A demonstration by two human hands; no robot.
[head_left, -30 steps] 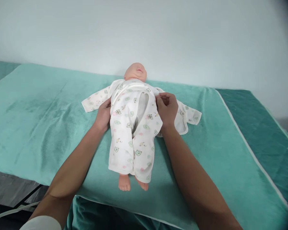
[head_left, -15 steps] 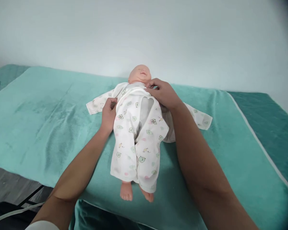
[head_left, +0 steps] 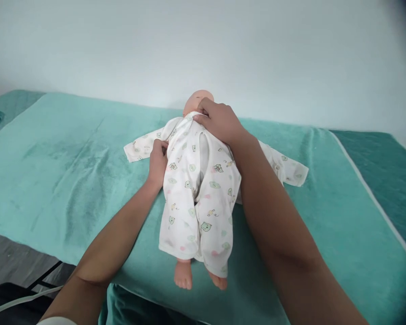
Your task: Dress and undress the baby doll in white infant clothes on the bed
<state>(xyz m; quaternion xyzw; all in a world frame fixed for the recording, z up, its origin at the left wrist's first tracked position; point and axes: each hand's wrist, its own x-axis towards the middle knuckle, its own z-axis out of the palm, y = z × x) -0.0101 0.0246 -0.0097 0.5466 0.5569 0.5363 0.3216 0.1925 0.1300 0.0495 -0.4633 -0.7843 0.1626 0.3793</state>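
Note:
A baby doll (head_left: 192, 100) lies on its back on a teal towel (head_left: 64, 162), feet toward me. It wears a white printed romper (head_left: 196, 194) that gapes open down the front. My right hand (head_left: 218, 121) lies across the doll's chest just under the chin, fingers pinching the romper's front flap at the collar and partly hiding the face. My left hand (head_left: 158, 161) is closed on the romper's side fabric by the doll's arm. Both bare feet (head_left: 200, 279) stick out of the legs near the towel's front edge.
The towel covers a table with a darker green cover (head_left: 385, 171) showing at the right. A white wall (head_left: 203, 49) stands right behind the doll's head. The table's front edge drops to a dark floor with a white cable (head_left: 16, 300) at lower left.
My right hand has moved from the doll's side up across the chest to the collar, pulling the romper flap with it. The left hand has stayed on the other side.

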